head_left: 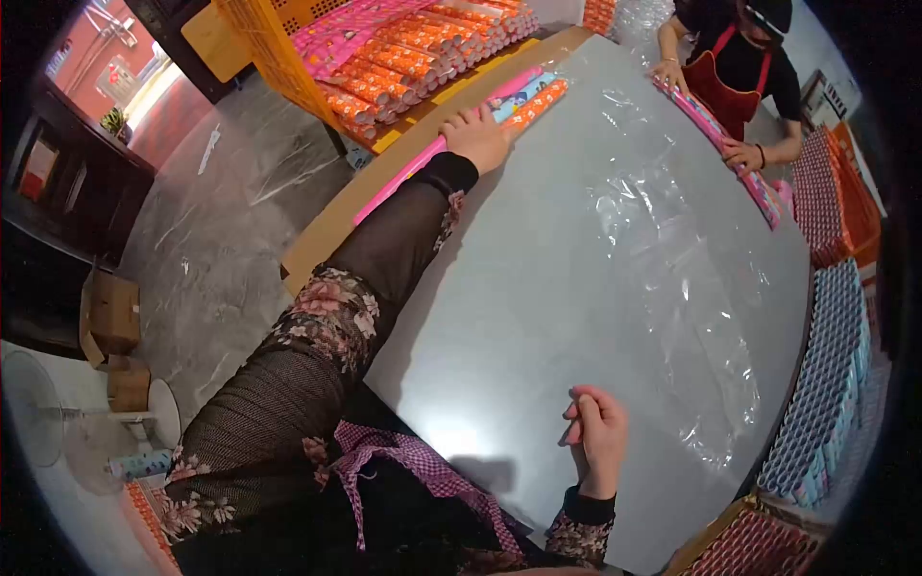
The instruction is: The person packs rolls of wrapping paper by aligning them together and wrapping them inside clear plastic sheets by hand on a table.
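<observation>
My left hand (477,137) reaches to the table's far left edge and is closed over a small group of rolls: a pink roll (399,180), a light blue patterned one (523,96) and an orange patterned one (535,107). My right hand (597,429) is above the near part of the grey table (509,288), its fingers curled with thumb against them; whether something small is between them cannot be made out. Clear plastic film (682,278) lies crumpled on the table's right half.
Across the table a co-worker (735,67) has both hands on a pink roll (715,134). A yellow rack (279,58) of orange rolls (423,58) stands at the far left. Stacked blue rolls (816,374) and red rolls (749,547) line the right side. Cardboard boxes (115,312) sit on the floor.
</observation>
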`<state>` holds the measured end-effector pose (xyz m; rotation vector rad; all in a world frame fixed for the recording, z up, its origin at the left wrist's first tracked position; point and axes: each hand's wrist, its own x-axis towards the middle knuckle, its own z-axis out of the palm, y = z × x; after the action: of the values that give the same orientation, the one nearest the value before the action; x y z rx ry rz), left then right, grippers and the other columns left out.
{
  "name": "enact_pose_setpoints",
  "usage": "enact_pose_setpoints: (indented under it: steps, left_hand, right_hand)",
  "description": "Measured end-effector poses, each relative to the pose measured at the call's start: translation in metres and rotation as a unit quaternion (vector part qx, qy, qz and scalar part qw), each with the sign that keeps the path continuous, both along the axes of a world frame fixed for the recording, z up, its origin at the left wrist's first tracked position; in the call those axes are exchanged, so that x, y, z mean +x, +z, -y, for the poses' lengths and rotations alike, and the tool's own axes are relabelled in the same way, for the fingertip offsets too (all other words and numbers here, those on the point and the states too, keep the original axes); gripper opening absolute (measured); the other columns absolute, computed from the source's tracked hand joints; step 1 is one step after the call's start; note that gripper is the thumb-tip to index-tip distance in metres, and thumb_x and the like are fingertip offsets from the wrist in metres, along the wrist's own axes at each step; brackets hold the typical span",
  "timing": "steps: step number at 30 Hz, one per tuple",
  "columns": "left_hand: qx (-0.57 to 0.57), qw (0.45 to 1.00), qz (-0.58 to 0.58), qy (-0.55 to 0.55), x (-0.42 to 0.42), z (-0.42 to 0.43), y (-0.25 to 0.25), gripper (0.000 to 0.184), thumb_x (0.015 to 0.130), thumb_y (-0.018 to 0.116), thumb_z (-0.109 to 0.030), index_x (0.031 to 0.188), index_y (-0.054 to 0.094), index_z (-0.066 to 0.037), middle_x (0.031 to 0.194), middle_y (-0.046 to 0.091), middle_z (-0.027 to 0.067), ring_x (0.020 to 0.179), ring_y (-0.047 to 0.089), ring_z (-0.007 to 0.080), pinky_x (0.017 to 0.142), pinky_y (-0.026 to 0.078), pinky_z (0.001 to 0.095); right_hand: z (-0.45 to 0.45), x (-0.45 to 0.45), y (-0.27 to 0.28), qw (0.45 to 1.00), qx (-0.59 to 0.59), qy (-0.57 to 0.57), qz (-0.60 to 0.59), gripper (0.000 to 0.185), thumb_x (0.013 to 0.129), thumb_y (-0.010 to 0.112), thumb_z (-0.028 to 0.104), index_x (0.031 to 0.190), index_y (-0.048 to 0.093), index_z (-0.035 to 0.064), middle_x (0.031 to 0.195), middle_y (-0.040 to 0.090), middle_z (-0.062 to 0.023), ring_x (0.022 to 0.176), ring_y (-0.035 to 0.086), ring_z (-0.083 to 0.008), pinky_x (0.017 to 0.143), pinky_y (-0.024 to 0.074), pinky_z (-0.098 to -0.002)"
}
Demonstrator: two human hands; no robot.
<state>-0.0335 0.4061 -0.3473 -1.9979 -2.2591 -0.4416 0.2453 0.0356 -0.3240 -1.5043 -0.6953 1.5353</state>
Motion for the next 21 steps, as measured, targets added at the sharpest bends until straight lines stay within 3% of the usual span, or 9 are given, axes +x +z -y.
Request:
enact_pose_setpoints:
  steps: [3,4,8,21]
  left_hand:
    - [0.024,1.0,-0.002,-0.008,0.003,-0.013,-0.001,0.078,0.091,0.047,-0.059,0.141,0.038,0.0,0.129,0.047,0.0349,0.116,0.047,0.0554,0.094,0.034,0.0662]
    - [0.002,1.0,-0.01,-0.001,0.005,-0.015,-0.001,0.078,0.093,0.042,-0.058,0.142,0.033,0.002,0.129,0.047,0.0336,0.119,0.045,0.0533,0.097,0.033,0.0627]
    - [0.006,1.0,-0.024,0.005,0.01,-0.027,-0.003,0.077,0.093,0.043,-0.057,0.14,0.035,0.002,0.13,0.045,0.0352,0.119,0.045,0.0529,0.097,0.034,0.0608]
    - [0.026,1.0,0.003,0.013,0.022,-0.046,-0.002,0.072,0.094,0.041,-0.056,0.134,0.04,0.004,0.13,0.046,0.0365,0.12,0.044,0.0544,0.098,0.032,0.0638]
  right_hand:
    - [-0.002,0.0,0.0,1.0,-0.006,0.001,-0.002,0.018,0.095,0.052,0.006,0.101,0.064,-0.0056,0.071,0.062,-0.0097,0.04,0.048,-0.009,0.038,0.0462,-0.0252]
    - [-0.001,0.0,0.0,1.0,-0.008,0.006,-0.002,0.018,0.095,0.052,0.006,0.101,0.064,-0.0056,0.071,0.062,-0.0097,0.04,0.048,-0.009,0.038,0.0462,-0.0252]
    - [0.001,0.001,0.0,1.0,0.008,0.006,0.001,0.017,0.095,0.052,0.005,0.101,0.064,-0.0057,0.071,0.062,-0.0093,0.04,0.048,-0.009,0.038,0.0459,-0.0251]
    - [0.004,0.004,-0.004,1.0,-0.007,0.007,0.007,0.019,0.097,0.05,0.005,0.105,0.064,-0.0047,0.074,0.063,-0.0097,0.042,0.05,-0.0092,0.04,0.0466,-0.0245]
